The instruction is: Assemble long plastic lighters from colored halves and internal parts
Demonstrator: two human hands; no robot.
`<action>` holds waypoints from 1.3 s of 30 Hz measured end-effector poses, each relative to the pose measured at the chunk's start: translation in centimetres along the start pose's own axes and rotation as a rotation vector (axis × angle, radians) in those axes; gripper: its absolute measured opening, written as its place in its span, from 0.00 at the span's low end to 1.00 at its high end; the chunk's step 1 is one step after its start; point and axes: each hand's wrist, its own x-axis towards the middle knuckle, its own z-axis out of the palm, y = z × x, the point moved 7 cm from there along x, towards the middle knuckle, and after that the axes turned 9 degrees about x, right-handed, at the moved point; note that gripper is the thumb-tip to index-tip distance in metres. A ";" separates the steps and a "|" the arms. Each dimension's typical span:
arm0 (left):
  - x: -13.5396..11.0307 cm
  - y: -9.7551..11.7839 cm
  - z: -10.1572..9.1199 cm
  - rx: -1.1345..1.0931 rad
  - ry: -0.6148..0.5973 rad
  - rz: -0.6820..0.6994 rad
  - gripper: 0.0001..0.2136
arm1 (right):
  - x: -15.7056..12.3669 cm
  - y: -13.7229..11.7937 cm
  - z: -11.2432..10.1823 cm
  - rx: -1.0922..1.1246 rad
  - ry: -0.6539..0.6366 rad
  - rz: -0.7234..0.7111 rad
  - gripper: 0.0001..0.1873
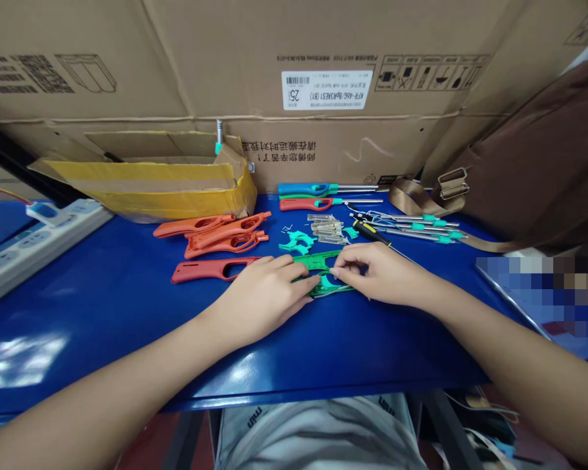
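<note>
On the blue table in front of me lies an opened green lighter casing, its inside facing up, with a turquoise trigger piece in it. My left hand is closed on the near-left part of the casing, its fingers covering that end. At the casing's right side, my right hand pinches with thumb and forefinger; what lies between the tips is too small to make out. A red lighter casing half extends from behind my left hand. Just beyond the casing are loose turquoise triggers and several clear fuel tanks.
Red casings are piled left of centre. Blue and red lighters lie at the back. Metal lighter tubes and a screwdriver are at right. A yellow-taped carton and a power strip stand left; a brown bag is right.
</note>
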 end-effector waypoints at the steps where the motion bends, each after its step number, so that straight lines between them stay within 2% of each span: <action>1: 0.0 0.0 -0.1 -0.021 0.017 0.001 0.12 | -0.1 -0.5 -0.1 -0.010 -0.004 -0.045 0.09; 5: 0.1 0.2 -0.5 -0.172 0.065 0.004 0.10 | -1.0 -2.4 0.7 -0.086 -0.146 -0.209 0.02; 9: 0.2 0.0 0.0 -0.282 0.022 -0.035 0.08 | -1.6 -2.6 2.0 -0.300 -0.246 -0.250 0.04; 12: 0.2 -0.2 0.5 -0.325 0.000 -0.040 0.08 | -1.7 -2.5 2.2 -0.328 -0.263 -0.258 0.03; 19: 0.0 -0.4 1.1 -0.381 0.031 -0.015 0.11 | -1.3 -2.2 0.6 -0.120 -0.176 -0.128 0.06; 22: 0.0 -0.3 1.1 -0.367 0.040 -0.005 0.11 | -1.2 -2.1 0.5 -0.126 -0.158 -0.111 0.07; 27: -0.1 -0.1 0.8 -0.310 0.061 0.027 0.12 | -1.2 -1.7 0.5 -0.110 -0.201 -0.072 0.08; 39: 0.0 0.1 0.8 -0.282 0.062 0.047 0.13 | -0.8 -0.7 -0.1 -0.118 -0.198 -0.088 0.08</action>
